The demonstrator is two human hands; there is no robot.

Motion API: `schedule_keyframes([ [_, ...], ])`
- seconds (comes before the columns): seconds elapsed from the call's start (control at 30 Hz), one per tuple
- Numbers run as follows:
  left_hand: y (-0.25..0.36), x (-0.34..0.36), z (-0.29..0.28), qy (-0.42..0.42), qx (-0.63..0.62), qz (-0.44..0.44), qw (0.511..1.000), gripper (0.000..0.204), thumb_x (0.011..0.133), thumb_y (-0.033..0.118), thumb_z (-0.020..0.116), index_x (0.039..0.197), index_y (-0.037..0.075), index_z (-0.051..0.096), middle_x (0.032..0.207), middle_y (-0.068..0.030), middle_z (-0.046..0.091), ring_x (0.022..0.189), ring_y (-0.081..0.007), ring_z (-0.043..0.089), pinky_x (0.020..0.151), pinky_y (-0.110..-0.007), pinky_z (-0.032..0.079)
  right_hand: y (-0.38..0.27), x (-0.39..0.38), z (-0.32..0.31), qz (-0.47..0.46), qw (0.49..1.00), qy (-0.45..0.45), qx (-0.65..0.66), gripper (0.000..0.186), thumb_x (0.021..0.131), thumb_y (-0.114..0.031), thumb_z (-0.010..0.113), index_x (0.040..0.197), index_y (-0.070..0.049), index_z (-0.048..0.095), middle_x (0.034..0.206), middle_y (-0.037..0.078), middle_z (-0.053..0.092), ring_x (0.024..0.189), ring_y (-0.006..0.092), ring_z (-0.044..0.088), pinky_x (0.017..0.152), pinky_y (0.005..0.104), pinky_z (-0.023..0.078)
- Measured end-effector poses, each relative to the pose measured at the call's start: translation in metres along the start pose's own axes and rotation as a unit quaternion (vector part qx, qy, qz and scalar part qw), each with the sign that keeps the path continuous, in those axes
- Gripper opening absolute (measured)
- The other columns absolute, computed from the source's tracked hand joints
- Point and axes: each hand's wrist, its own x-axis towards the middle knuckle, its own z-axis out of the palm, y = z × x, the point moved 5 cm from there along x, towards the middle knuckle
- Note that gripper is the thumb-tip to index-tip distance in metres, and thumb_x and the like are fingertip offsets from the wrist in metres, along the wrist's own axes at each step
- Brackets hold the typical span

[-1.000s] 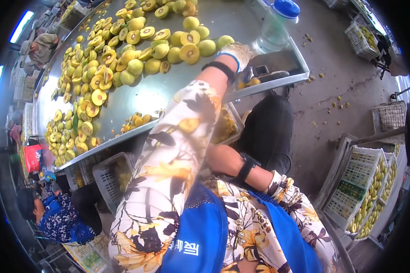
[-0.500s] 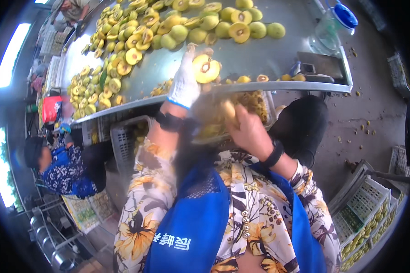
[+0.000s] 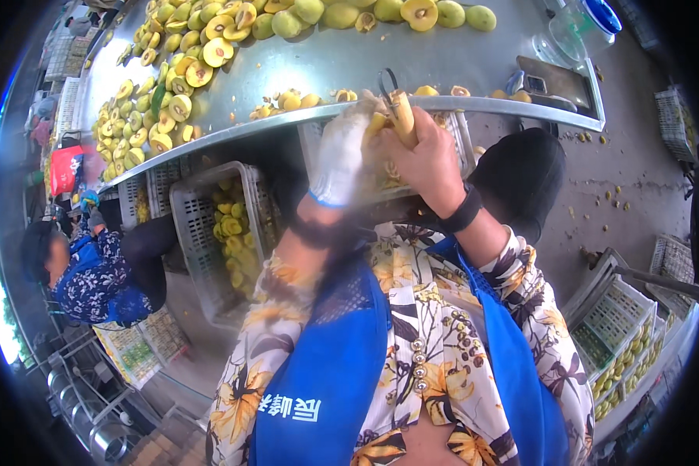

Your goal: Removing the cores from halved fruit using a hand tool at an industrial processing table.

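Note:
My left hand (image 3: 343, 155), in a white knit glove, is closed in front of the table's near edge. Yellow fruit flesh (image 3: 376, 124) shows between it and my right hand; most of that piece is hidden. Bare and closed, my right hand (image 3: 429, 159) grips a coring tool with a wooden handle (image 3: 401, 118) and a dark metal loop pointing up. The hands meet above a white crate (image 3: 464, 144), whose contents they largely cover. Halved yellow-green fruits with brown centres (image 3: 198, 74) lie heaped on the metal table (image 3: 303, 70).
Small fruit scraps (image 3: 287, 101) line the table's near edge. A clear jar with a blue lid (image 3: 575, 35) and a phone (image 3: 534, 85) are at the right. A crate of fruit pieces (image 3: 202, 233) stands left. A co-worker (image 3: 105, 272) sits further left; stacked crates (image 3: 617, 318) stand right.
My left hand has come down and toward me from above the table, and the halved fruit's cut face no longer shows. My right hand has risen beside it, its tool loop now visible.

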Motion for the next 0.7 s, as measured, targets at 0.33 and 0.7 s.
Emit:
schedule_keyframes([
  [0.33,-0.004,-0.01,-0.007,-0.003,-0.381,-0.095,0.92,0.025,0.089,0.027,0.05,0.096,0.003,0.052,0.08,-0.0053,0.057,0.071,-0.0137,0.055,0.062,-0.025,0.047,-0.016,-0.033,0.029,-0.078,0.991,-0.111,-0.008,0.028,0.074,-0.026,0.065,0.08,0.0,0.056,0.064,0.021,0.057,0.062,0.0378,0.058,0.057,0.04,0.047],
  [0.7,0.003,-0.013,-0.021,0.066,-0.294,0.037,0.953,0.025,0.094,0.024,0.041,0.102,0.002,0.051,0.091,-0.0062,0.056,0.082,-0.0131,0.055,0.072,-0.025,0.047,0.011,-0.036,0.04,0.04,0.984,-0.16,-0.073,0.024,0.081,-0.015,0.053,0.089,0.005,0.042,0.067,0.028,0.054,0.066,0.0449,0.055,0.057,0.0463,0.043],
])
